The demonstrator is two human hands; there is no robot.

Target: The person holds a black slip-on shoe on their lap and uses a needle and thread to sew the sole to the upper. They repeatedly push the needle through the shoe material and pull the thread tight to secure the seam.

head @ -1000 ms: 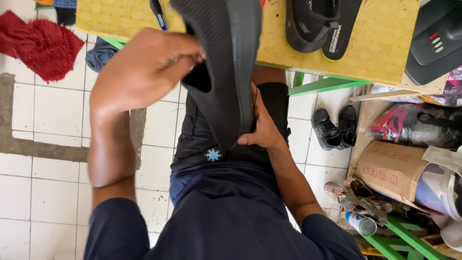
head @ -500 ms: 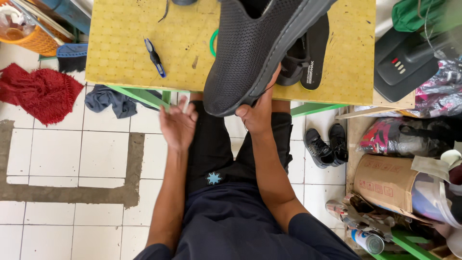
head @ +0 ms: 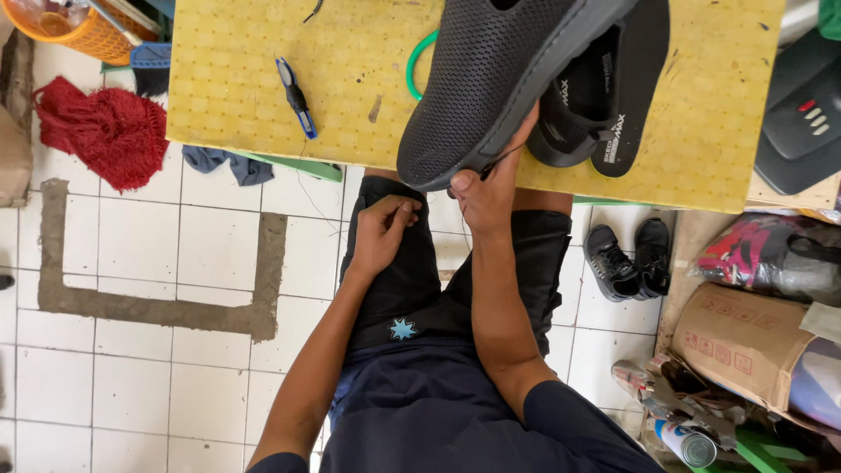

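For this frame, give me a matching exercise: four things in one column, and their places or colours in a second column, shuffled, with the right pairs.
Things:
1. black mesh shoe
2. small blue cutter
3. red cloth
4. pair of small black shoes

Places:
A. on the tiled floor, beside the person's right leg
B. lying alone on the yellow board
C. heaped on the floor, left of the board
D. propped by the right hand at the board's edge

Pairs: 1-D, 2-B, 3-C, 4-A
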